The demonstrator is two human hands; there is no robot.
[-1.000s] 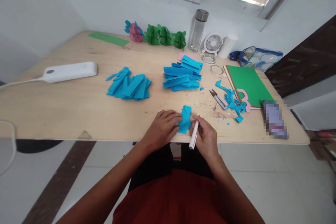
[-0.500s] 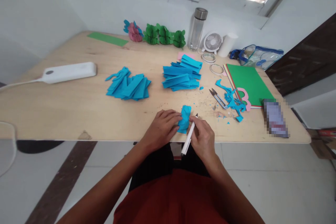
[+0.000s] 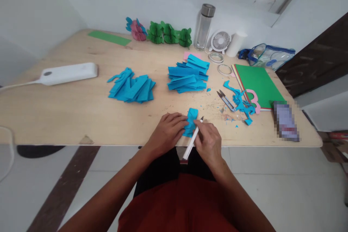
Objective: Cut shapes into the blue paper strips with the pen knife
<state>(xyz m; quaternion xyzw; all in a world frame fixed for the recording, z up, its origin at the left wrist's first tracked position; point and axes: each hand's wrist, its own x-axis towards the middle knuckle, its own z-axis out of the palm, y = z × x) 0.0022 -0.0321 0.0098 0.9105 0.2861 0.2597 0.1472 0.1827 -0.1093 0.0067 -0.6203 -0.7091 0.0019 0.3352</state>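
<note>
A small blue paper strip [image 3: 192, 114] with a curved outline drawn on it lies at the table's front edge. My left hand [image 3: 168, 130] holds its left side, fingers bent together and their tips on the paper. In my right hand [image 3: 209, 139] is a white pen [image 3: 191, 144], tilted with its dark end pointing up and away. The right fingertips touch the right edge of the strip. Beyond my hands lie a pile of blue paper strips [image 3: 187, 76] and, to the left, a second blue paper pile [image 3: 133, 88].
Thread snips [image 3: 225, 100] and blue paper scraps [image 3: 240, 103] lie to the right, near green paper sheets [image 3: 261, 83] and a phone [image 3: 286, 121]. Along the wall stand paper figures [image 3: 168, 33], a glass bottle [image 3: 203, 27] and a small fan [image 3: 220, 41]. A white power strip [image 3: 69, 73] lies left.
The pen has tilted slightly, its lower end swinging left. My right fingers have shifted a little left onto the strip's edge. The left hand stays in place.
</note>
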